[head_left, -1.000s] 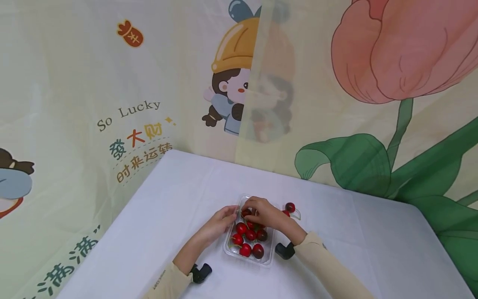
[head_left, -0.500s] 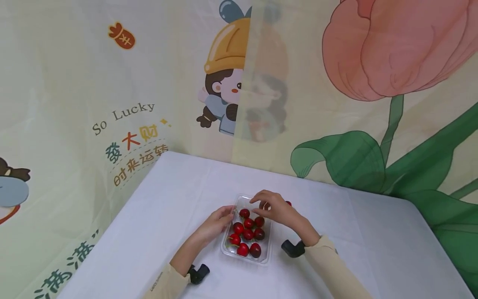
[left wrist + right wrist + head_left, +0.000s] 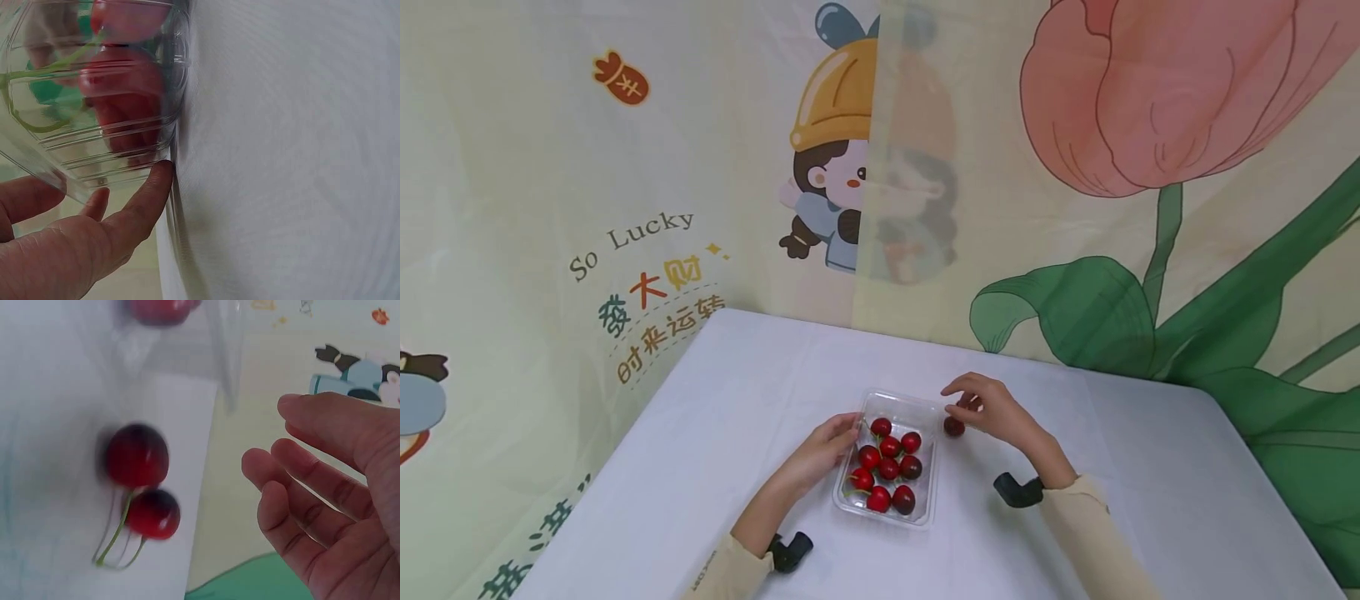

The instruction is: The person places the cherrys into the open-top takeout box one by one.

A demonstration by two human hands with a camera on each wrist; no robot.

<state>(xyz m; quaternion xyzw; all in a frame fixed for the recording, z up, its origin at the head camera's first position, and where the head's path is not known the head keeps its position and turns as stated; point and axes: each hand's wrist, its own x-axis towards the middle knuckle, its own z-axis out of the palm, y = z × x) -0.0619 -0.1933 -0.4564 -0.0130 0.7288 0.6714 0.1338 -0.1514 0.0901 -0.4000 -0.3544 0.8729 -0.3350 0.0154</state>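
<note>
A clear plastic box [image 3: 887, 518] holds several red cherries [image 3: 889, 468] with green stems. My left hand [image 3: 822, 454] rests against the box's left side; in the left wrist view, its fingertips [image 3: 161, 172] touch the clear wall near the base. Beyond the box's right side, my right hand [image 3: 1000, 410] hovers with loosely bent fingers and nothing between them. Just beside and below it lies a pair of dark red cherries [image 3: 137, 456] on the table, their stems meeting at one end. In the head view the right fingers partly hide this pair.
White cloth covers the table [image 3: 1075, 500]. Behind it hangs a printed curtain [image 3: 760, 167] with a cartoon figure and a large tulip. Black wrist devices [image 3: 1018, 490] sit on both wrists.
My right hand has moved out of the box to the right, over to the cherry pair, leaving cherries in the box. The left hand stays at the box's side. The head view has shifted slightly.
</note>
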